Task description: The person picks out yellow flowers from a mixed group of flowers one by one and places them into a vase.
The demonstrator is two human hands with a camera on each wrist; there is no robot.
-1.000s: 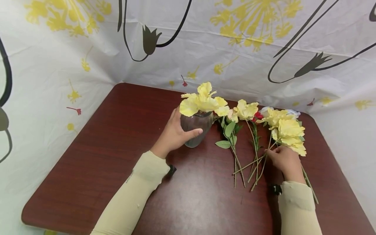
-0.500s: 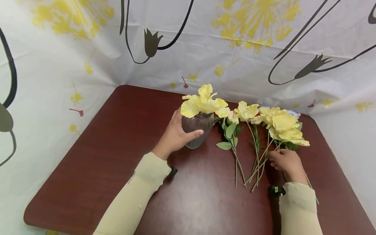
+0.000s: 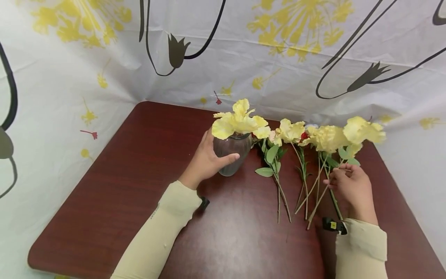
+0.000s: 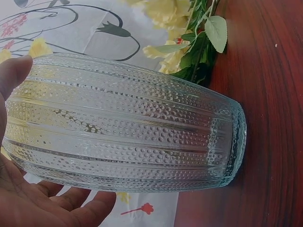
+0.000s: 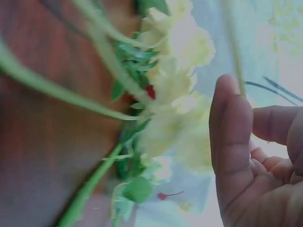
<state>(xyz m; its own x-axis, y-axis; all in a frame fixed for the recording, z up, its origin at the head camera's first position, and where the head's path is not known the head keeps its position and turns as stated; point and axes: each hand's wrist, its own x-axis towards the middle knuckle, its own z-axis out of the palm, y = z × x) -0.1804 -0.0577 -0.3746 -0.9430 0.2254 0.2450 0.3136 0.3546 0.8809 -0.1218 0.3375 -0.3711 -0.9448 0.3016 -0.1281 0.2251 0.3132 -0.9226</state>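
My left hand (image 3: 205, 161) holds a ribbed, bubbly clear glass vase (image 4: 132, 127) around its upper side, thumb in front. The vase stands upright on the table, and a yellow flower (image 3: 240, 120) spreads over its mouth. On the right, my right hand (image 3: 352, 188) pinches the thin stem (image 5: 232, 47) of a yellow artificial flower (image 3: 362, 131) between thumb and fingers. Its bloom is lifted above the other flowers, and the stem slants down toward the front. The right wrist view is blurred.
Several more artificial flowers lie right of the vase, among them a yellow bloom (image 3: 290, 131), another yellow bloom (image 3: 325, 138) and green leaves (image 3: 265, 171), their stems crossing on the dark red-brown table (image 3: 122, 174). A patterned white sheet (image 3: 216, 46) hangs behind.
My right hand has moved right and slightly up, raising a yellow flower by its stem away from the pile. My left hand has stayed on the vase.
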